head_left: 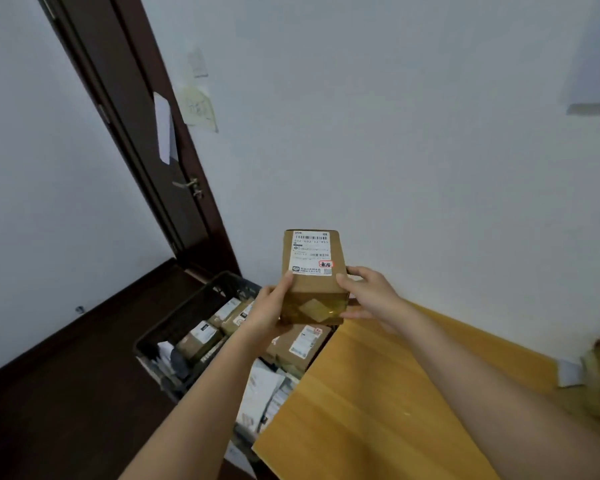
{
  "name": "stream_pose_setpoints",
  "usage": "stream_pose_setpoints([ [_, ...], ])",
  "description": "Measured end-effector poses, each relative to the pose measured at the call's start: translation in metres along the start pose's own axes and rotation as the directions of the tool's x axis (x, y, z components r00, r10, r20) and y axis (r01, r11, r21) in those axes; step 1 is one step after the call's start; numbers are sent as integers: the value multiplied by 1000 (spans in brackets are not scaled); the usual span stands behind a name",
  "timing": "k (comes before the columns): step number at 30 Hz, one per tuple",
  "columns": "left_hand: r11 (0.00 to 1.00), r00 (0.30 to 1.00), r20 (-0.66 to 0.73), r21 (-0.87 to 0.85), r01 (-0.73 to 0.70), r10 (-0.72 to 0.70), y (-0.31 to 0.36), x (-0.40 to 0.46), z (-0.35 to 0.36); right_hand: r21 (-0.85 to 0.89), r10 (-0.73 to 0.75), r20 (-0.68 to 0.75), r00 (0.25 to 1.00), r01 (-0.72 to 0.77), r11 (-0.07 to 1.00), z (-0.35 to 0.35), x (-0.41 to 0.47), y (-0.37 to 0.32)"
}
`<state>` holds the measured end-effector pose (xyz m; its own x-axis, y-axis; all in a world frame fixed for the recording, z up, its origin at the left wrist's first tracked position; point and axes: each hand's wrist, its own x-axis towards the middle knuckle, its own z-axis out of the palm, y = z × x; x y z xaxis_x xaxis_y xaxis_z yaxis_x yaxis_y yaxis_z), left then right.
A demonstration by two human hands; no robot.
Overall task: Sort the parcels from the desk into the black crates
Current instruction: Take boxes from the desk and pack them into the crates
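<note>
At frame centre, the left hand (269, 313) and right hand (368, 292) grip a cardboard parcel (312, 278), label upward apparently for reading, above the parcel-filled black crate (187, 306) beside the wooden surface (378, 393).

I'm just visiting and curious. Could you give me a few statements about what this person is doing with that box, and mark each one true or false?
1. Both hands hold the box. True: the left hand and right hand grip its sides.
2. The box bears a white label. True.
3. The box rests on the desk. False: it is held up in the air.
4. The crate below is empty. False: it already holds parcels.
5. The door stands wide open. False: it looks closed.
</note>
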<state>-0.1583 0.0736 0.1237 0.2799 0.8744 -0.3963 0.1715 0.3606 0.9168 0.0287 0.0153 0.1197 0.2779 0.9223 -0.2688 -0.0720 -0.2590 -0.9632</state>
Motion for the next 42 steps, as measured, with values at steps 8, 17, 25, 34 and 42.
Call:
stream_pose_setpoints([
  [8,998,999,-9,24,52,-52,-9,39,-159,35,183,139,973,-190,981,153,55,4],
  [17,988,993,-3,104,116,-117,-20,95,-245,-62,291,114,950,-285,956,241,115,17],
  [25,946,962,-26,179,272,-271,-38,178,-275,-164,412,113,904,-392,905,262,199,42],
  [34,902,919,-15,187,390,-394,-32,267,-290,-132,494,105,863,-480,867,269,281,59],
  [42,858,885,105,319,402,-454,-45,332,-277,-53,579,20,815,-578,815,261,302,84],
])
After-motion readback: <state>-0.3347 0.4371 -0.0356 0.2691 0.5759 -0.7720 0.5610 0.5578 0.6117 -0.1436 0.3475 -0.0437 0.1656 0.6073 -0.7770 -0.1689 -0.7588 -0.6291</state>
